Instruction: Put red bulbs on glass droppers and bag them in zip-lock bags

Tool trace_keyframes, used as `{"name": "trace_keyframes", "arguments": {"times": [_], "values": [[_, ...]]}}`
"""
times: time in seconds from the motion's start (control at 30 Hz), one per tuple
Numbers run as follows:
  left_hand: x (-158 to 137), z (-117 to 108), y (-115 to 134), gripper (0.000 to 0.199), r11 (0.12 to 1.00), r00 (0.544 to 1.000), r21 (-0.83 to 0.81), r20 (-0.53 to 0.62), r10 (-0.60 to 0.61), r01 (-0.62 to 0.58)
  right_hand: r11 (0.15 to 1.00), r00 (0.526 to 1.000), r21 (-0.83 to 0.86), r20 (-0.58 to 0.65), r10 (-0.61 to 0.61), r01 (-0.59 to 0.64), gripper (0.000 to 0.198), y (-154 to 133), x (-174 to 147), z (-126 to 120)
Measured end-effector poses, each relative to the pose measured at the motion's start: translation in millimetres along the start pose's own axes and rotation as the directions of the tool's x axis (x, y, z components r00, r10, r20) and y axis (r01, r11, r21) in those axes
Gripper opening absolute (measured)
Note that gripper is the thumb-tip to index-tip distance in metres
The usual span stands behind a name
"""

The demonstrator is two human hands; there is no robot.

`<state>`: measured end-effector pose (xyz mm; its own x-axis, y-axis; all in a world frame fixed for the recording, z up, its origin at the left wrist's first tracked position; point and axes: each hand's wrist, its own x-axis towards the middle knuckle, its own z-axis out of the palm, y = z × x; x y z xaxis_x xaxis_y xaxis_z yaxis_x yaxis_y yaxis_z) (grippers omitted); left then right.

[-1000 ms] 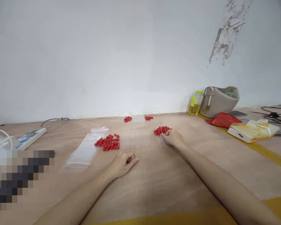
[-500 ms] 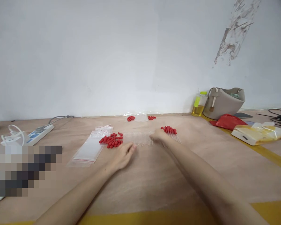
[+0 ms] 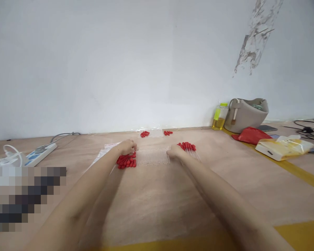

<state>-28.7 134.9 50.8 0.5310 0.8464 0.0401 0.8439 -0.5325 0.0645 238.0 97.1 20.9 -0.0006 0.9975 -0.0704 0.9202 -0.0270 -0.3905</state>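
A row of thin clear tubes point(image 3: 152, 157) lies side by side on the wooden table. At the row's left end, a heap of red rubber dropper bulbs point(image 3: 125, 162) is partly covered by my left hand point(image 3: 128, 147). Its fingers are curled together at the heap's far edge, and whatever they hold is hidden. My right hand point(image 3: 174, 152) rests at the row's right end with its fingertips pinched together against the last tubes. What is between them is too small to make out. Just beyond it lie several droppers point(image 3: 188, 147), clear tubes with red bulbs fitted on.
Clear zip bags point(image 3: 101, 155) lie under my left forearm. By the wall, a plastic bag point(image 3: 156, 132) sits between two small red groups. A power strip point(image 3: 43, 153) is at left; a bottle point(image 3: 219, 116), grey handbag point(image 3: 247, 115), red pouch point(image 3: 252, 135) and white pack point(image 3: 285, 147) are at right.
My left hand has moved away from me and to the left, from the heap's near edge to its far side. My right hand stays at the row's right end. The view has shifted slightly.
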Motion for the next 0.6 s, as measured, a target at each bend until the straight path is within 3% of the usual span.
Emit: {"name": "trace_keyframes", "arguments": {"times": [0.13, 0.27, 0.33, 0.43, 0.5, 0.6], "values": [[1, -1, -5, 0.007, 0.998, 1.0, -0.068, 0.015, 0.006, -0.005, 0.996, 0.993, 0.04, -0.085, -0.08, 0.083, 0.021, 12, -16, -4], [-8, -11, 3, 0.008, 0.986, 0.994, -0.165, -0.11, -0.003, -0.015, 0.978, 0.97, 0.068, -0.157, -0.186, 0.198, 0.021, 32, -43, -9], [-18, -12, 17, 0.018, 0.976, 0.978, -0.219, -0.207, -0.025, -0.022, 0.949, 0.936, 0.084, -0.212, -0.28, 0.303, 0.019, 42, -56, -10], [-36, 0, 50, 0.023, 0.941, 0.945, -0.329, -0.324, -0.041, -0.072, 0.839, 0.834, 0.149, -0.294, -0.467, 0.523, 0.014, 50, -71, -6], [-49, 15, 76, 0.026, 0.791, 0.924, -0.58, -0.378, -0.052, -0.193, 0.767, 0.776, 0.199, -0.344, -0.529, 0.611, 0.011, 50, -79, 0], [-64, 41, 108, 0.032, 0.637, 0.931, -0.732, -0.359, -0.059, -0.242, 0.717, 0.741, 0.24, -0.396, -0.543, 0.654, 0.011, 46, -89, 12]]}}
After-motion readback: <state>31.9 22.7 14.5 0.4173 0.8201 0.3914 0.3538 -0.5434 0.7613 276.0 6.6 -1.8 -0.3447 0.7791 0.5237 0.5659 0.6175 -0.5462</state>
